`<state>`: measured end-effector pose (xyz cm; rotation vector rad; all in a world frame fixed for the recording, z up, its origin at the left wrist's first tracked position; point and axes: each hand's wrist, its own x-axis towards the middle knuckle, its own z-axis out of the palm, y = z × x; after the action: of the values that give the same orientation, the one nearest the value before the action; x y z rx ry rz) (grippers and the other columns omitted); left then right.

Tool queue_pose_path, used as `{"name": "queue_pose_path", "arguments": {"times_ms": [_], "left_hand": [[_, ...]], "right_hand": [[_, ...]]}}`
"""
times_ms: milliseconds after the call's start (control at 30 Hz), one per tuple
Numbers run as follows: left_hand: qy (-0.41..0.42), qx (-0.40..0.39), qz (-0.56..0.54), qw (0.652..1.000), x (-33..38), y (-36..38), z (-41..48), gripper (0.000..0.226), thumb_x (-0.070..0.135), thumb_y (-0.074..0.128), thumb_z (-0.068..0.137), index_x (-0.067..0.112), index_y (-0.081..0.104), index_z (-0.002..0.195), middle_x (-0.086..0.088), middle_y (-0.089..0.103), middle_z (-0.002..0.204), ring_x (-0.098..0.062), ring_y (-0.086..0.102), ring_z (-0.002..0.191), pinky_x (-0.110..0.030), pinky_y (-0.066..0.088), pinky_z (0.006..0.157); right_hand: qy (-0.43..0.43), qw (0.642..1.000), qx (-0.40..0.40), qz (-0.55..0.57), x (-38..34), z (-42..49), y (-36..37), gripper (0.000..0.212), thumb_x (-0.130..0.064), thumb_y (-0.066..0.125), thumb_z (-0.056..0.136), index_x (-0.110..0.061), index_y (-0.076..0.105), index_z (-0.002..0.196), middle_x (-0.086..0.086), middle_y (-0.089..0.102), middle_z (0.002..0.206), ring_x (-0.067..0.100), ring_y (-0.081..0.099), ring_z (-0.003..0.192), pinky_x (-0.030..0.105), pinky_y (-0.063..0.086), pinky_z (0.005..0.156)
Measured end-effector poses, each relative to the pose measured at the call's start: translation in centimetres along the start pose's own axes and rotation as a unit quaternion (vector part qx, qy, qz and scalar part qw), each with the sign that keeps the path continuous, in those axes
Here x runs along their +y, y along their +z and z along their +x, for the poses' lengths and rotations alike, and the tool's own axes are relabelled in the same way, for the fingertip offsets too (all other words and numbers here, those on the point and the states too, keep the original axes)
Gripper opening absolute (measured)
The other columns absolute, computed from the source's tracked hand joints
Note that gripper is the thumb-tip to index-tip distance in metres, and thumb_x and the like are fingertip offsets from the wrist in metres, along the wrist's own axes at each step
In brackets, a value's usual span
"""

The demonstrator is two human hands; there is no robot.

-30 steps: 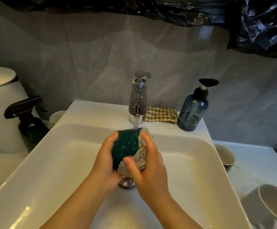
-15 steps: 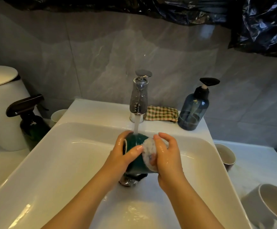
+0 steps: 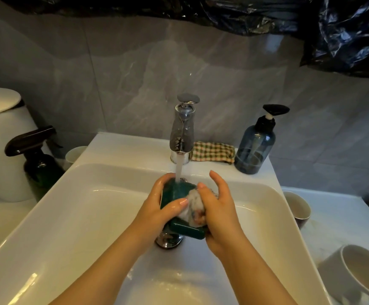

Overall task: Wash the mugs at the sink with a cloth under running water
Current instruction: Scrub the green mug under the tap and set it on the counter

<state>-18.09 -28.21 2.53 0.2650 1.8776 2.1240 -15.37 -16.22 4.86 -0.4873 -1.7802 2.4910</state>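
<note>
Most of mug [image 3: 174,192] covered by left hand [image 3: 157,208], right hand [image 3: 218,210] and cloth [image 3: 192,201], drain [image 3: 168,241] partly behind mug handle, white mug [image 3: 359,274] cut by right and bottom edges, bin [image 3: 0,139] cut by left edge, cup [image 3: 75,154] half behind sink [image 3: 104,150] rim.

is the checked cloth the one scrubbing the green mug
No, the checked cloth lies on the sink ledge beside the tap; the right hand holds a pale cloth on the green mug.

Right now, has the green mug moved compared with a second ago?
Yes. The green mug sits lower, farther below the faucet spout and nearer the drain, with its handle now showing underneath.
</note>
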Motion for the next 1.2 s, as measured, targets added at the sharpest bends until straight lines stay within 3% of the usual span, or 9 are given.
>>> {"name": "queue_pose_path", "arguments": {"times_ms": [167, 300, 400, 567, 733, 800, 933, 1033, 1200], "left_hand": [[-0.11, 0.098, -0.144, 0.979, 0.0, 0.2, 0.0, 0.025, 0.035, 0.058, 0.082, 0.025, 0.06, 0.105, -0.017, 0.066, 0.105, -0.031, 0.066, 0.09, -0.04, 0.055, 0.068], [-0.294, 0.102, -0.332, 0.891, 0.7, -0.8, 0.0, 0.046, 0.046, 0.061, 0.071, 0.009, 0.067, 0.099, -0.018, 0.071, 0.083, -0.034, 0.062, 0.084, -0.04, 0.053, 0.069], [-0.323, 0.054, -0.301, 0.896, 0.5, -1.4, 0.0, 0.058, 0.053, 0.058, 0.073, 0.007, 0.068, 0.106, -0.019, 0.071, 0.099, -0.035, 0.062, 0.094, -0.045, 0.051, 0.085], [-0.171, 0.121, -0.078, 0.975, 1.5, 0.9, 0.6, 0.036, 0.038, 0.038, 0.097, 0.015, 0.065, 0.091, -0.012, 0.069, 0.094, -0.025, 0.062, 0.088, -0.036, 0.05, 0.083], [0.087, 0.125, 0.249, 0.956, 0.8, 0.1, -0.1, 0.027, 0.03, 0.041, 0.097, 0.029, 0.055, 0.074, 0.008, 0.058, 0.08, -0.009, 0.056, 0.078, -0.012, 0.042, 0.062], [0.09, 0.112, 0.34, 0.929, 0.3, -0.6, 0.1, 0.028, 0.035, 0.041, 0.095, 0.026, 0.056, 0.073, 0.007, 0.058, 0.078, -0.012, 0.055, 0.079, -0.022, 0.044, 0.066], [-0.056, 0.053, 0.136, 0.988, 1.4, -0.1, 0.2, 0.035, 0.039, 0.042, 0.096, 0.015, 0.059, 0.077, -0.004, 0.06, 0.069, -0.018, 0.059, 0.067, -0.03, 0.048, 0.06], [-0.093, 0.085, 0.082, 0.989, 1.5, -0.2, 0.4, 0.038, 0.034, 0.045, 0.097, 0.015, 0.048, 0.064, 0.003, 0.045, 0.054, -0.012, 0.045, 0.052, -0.022, 0.039, 0.049], [-0.156, 0.12, -0.057, 0.979, 1.4, -1.1, 0.5, 0.038, 0.032, 0.042, 0.099, 0.013, 0.045, 0.066, 0.003, 0.041, 0.05, -0.012, 0.038, 0.056, -0.024, 0.04, 0.052]], "right_hand": [[-0.075, 0.994, -0.056, -0.053, 0.6, -0.2, 0.1, 0.031, -0.029, 0.04, 0.099, -0.048, 0.036, 0.123, -0.017, 0.054, 0.097, 0.006, 0.064, 0.085, 0.019, 0.055, 0.065], [-0.193, 0.933, -0.122, -0.278, 2.4, -0.5, 0.3, 0.046, -0.027, 0.049, 0.095, -0.059, 0.026, 0.118, -0.025, 0.042, 0.118, -0.001, 0.05, 0.11, 0.016, 0.048, 0.09], [-0.217, 0.928, -0.089, -0.289, 2.9, -0.6, 0.6, 0.05, -0.025, 0.054, 0.093, -0.06, 0.027, 0.116, -0.025, 0.047, 0.115, -0.002, 0.052, 0.107, 0.019, 0.049, 0.091], [-0.159, 0.976, 0.013, -0.15, 1.6, 0.2, -0.3, 0.041, -0.024, 0.055, 0.093, -0.045, 0.037, 0.123, -0.026, 0.047, 0.093, 0.001, 0.058, 0.083, 0.017, 0.056, 0.069], [-0.173, 0.916, -0.015, -0.361, 0.9, 0.0, -0.7, 0.037, -0.033, 0.053, 0.093, -0.052, 0.029, 0.115, -0.017, 0.051, 0.091, 0.007, 0.059, 0.083, 0.019, 0.056, 0.072], [-0.19, 0.866, -0.01, -0.463, 0.5, -0.1, -0.7, 0.035, -0.04, 0.048, 0.094, -0.048, 0.03, 0.123, -0.014, 0.05, 0.093, 0.01, 0.06, 0.092, 0.023, 0.055, 0.077], [-0.218, 0.812, -0.014, -0.541, 0.1, -0.1, -0.9, 0.043, -0.044, 0.044, 0.094, -0.042, 0.024, 0.133, -0.015, 0.043, 0.099, 0.01, 0.056, 0.099, 0.019, 0.049, 0.081], [-0.242, 0.852, -0.019, -0.464, 0.8, 0.0, -1.1, 0.034, -0.039, 0.047, 0.094, -0.046, 0.025, 0.12, -0.018, 0.042, 0.103, 0.003, 0.047, 0.095, 0.018, 0.049, 0.081], [-0.261, 0.933, 0.124, -0.215, 1.1, -0.1, -1.0, 0.024, -0.022, 0.051, 0.094, -0.041, 0.042, 0.105, -0.026, 0.049, 0.096, -0.003, 0.057, 0.086, 0.009, 0.052, 0.066]]}}
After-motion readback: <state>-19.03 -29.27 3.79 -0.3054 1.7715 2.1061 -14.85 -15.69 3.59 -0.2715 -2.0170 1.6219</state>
